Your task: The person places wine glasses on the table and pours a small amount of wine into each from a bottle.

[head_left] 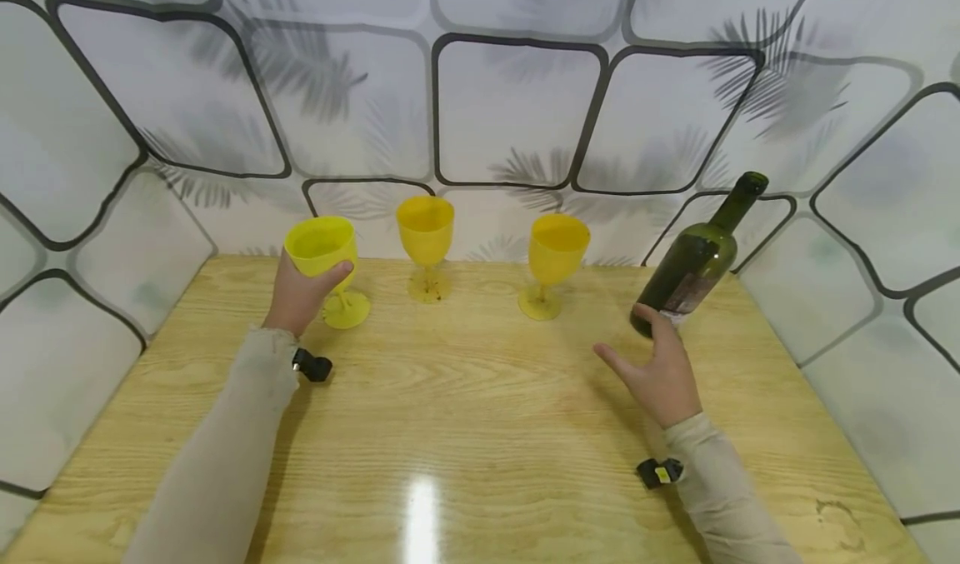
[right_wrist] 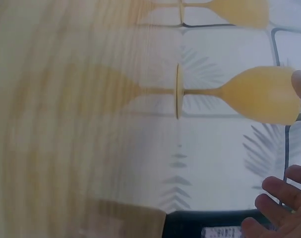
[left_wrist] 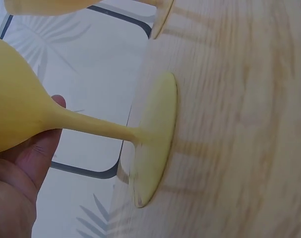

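Observation:
My left hand (head_left: 296, 293) is wrapped round the bowl of a yellow goblet (head_left: 321, 247), thumb at the front. In the left wrist view, the foot of this goblet (left_wrist: 155, 144) rests on the table. My right hand (head_left: 660, 372) has its thumb spread wide and its fingers near the lower part of a dark green wine bottle (head_left: 690, 268). In the right wrist view, the fingers (right_wrist: 284, 193) overlap the bottle (right_wrist: 185, 225); whether they touch it I cannot tell. The bottle's base is at the tabletop, though it looks slanted in the head view.
Two more yellow goblets stand upright between the hands, one left of centre (head_left: 426, 235) and one nearer the bottle (head_left: 555, 252). Patterned wall panels (head_left: 517, 114) close off the back and sides of the wooden table (head_left: 465, 381).

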Tool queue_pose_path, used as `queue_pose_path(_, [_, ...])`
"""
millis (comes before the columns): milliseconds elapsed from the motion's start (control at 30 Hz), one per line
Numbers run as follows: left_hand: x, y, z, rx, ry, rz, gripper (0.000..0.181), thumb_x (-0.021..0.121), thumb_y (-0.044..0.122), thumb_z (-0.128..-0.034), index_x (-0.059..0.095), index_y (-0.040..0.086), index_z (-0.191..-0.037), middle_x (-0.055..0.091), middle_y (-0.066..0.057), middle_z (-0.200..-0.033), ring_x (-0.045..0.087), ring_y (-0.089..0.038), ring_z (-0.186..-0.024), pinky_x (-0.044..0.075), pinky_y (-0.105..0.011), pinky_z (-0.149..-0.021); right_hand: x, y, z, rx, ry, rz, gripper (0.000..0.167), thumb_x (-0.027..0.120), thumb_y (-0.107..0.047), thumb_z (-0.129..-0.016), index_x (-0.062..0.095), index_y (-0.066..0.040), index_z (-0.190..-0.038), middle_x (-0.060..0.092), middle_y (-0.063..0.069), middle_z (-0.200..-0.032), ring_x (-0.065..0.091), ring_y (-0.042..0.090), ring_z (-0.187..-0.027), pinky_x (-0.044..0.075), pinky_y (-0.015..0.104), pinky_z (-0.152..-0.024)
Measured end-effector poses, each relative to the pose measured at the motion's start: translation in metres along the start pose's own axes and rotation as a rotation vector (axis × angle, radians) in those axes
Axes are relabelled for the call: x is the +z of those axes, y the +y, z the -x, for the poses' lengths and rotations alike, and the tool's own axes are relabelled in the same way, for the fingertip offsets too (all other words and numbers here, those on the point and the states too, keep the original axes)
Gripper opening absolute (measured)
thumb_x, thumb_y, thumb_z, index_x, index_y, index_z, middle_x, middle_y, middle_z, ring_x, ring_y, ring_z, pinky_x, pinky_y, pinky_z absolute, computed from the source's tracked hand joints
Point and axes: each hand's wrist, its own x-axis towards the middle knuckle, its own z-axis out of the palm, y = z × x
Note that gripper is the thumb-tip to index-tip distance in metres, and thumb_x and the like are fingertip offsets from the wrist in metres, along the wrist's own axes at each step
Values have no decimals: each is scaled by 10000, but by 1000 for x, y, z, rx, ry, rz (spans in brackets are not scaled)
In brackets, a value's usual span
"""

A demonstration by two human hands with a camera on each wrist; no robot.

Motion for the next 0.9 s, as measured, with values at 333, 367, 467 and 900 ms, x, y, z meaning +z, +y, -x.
queue_pose_path(333, [3, 2, 6, -4, 2, 1, 767, 788, 311, -931, 332, 168, -1531, 501, -28, -1374, 518, -153, -1180, 467, -343, -1050, -33, 13, -9, -51, 287, 35, 703, 905, -121, -793, 526, 87, -1347, 567, 239, -1268, 481, 348, -1070, 405, 384, -910])
queue_pose_path(367, [3, 2, 6, -1, 2, 1, 760, 788, 310, -931, 340, 164, -1527, 505, -24, -1365, 520, -152, -1174, 468, -339, -1043, -36, 15, -10, -32, 325, 33, 699, 907, -128, -790, 522, 81, -1334, 554, 223, -1245, 457, 319, -1037, 374, 338, -880])
queue_pose_path(467, [3, 2, 6, 8, -6, -1, 733, 787, 308, -931, 367, 154, -1512, 522, -4, -1328, 531, -146, -1150, 475, -316, -1011, -46, 20, -16, 34, 406, 7, 744, 910, -182, -790, 488, 22, -1368, 505, 184, -1281, 425, 258, -1040, 333, 268, -861])
queue_pose_path(900, [5, 3, 11, -2, -9, 15, 746, 798, 272, -921, 356, 137, -1507, 521, 27, -1301, 538, -133, -1134, 474, -293, -1003, -72, 44, -67, 191, 144, -285, 1246, 851, -217, -866, -127, -268, -1636, 115, 141, -1700, 207, 315, -1557, 207, 481, -1265])
